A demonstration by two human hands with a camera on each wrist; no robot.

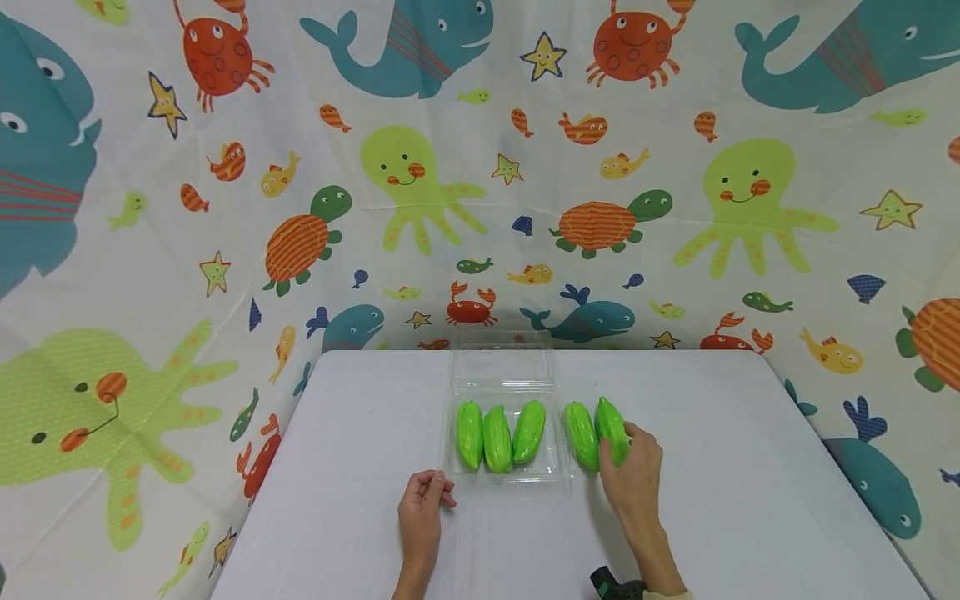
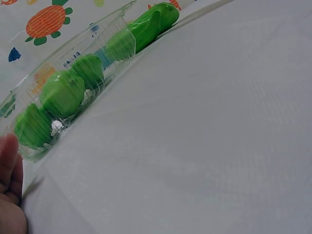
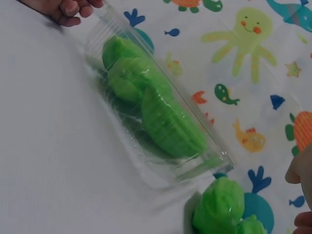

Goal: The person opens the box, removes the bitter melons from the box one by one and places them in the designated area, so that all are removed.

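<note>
Fingers (image 1: 628,433) of right hand (image 1: 633,479) curled around outermost green toy gourd (image 1: 612,429), second gourd (image 1: 582,435) just beside, left hand (image 1: 422,510) loosely curled, thumb touching clear plastic tray (image 1: 504,473) corner, holding nothing

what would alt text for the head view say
A person's right hand touches the outer of two green gourds lying on a white table, beside a clear tray holding three more. The left hand rests loosely curled at the tray's near left corner. A sea-animal curtain hangs behind.
</note>
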